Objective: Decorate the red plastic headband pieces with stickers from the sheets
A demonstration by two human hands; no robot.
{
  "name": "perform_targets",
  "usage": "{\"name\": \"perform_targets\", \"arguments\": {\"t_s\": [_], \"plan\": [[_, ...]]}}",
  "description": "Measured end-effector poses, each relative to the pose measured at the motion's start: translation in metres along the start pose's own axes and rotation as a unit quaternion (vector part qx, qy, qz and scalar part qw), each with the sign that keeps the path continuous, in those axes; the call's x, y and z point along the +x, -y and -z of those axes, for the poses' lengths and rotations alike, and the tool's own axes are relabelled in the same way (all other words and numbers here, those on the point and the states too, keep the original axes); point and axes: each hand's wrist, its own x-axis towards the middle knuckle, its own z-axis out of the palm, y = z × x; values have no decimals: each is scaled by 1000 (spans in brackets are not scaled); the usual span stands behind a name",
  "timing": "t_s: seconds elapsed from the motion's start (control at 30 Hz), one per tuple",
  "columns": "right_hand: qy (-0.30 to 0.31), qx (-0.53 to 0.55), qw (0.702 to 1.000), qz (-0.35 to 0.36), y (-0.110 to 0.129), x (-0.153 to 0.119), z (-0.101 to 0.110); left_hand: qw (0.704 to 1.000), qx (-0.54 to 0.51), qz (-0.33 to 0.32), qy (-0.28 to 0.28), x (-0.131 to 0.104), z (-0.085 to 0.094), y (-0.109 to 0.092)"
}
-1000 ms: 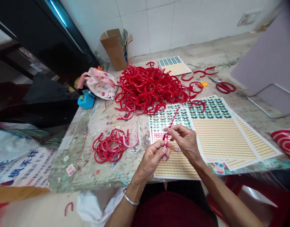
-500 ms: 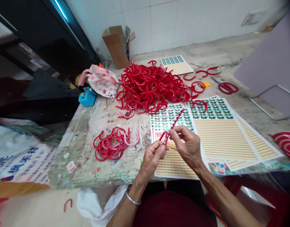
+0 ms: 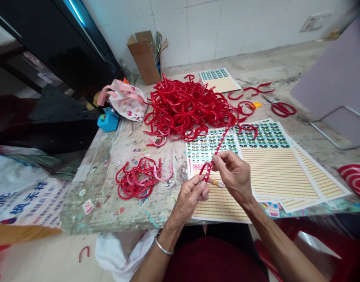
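Observation:
Between my hands is a thin red band with white dots [image 3: 220, 144], folded into a small loop at its lower end and running straight up toward the big pile. My left hand [image 3: 194, 192] pinches that lower looped part between thumb and fingers. Higher on the band, my right hand [image 3: 233, 170] is closed on it with thumb and forefinger. Under both hands lies a printed sheet [image 3: 218, 205] with small green-and-blue pictures above and thin red lines below. A small yellow item [image 3: 217, 183] shows partly behind the fingers.
A large heap of curved red bands [image 3: 186, 107] fills the table's middle, with a smaller pile [image 3: 139, 178] at left. More printed sheets [image 3: 279, 172] lie right, and scissors [image 3: 282, 108] farther back. A blue tape dispenser [image 3: 108, 120], cloth bag [image 3: 128, 102] and cardboard box [image 3: 143, 60] stand left.
The band's straight end now reaches farther up, and its lower loop has become rounder. My right hand has shifted slightly, still pinching the band; the left keeps its hold.

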Motion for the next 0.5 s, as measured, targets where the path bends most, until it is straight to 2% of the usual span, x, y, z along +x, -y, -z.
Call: {"name": "perform_targets", "arguments": {"t_s": [0.17, 0.3, 0.5], "plan": [[-17, 0, 1000, 3, 2, -5, -2, 1000, -28, 1, -6, 2, 0, 5], [-34, -5, 999, 12, 3, -7, -2, 999, -8, -5, -37, 2, -2, 6], [-46, -23, 998, 32, 8, -8, -3, 999, 0, 0, -53, 4, -5, 3]]}}
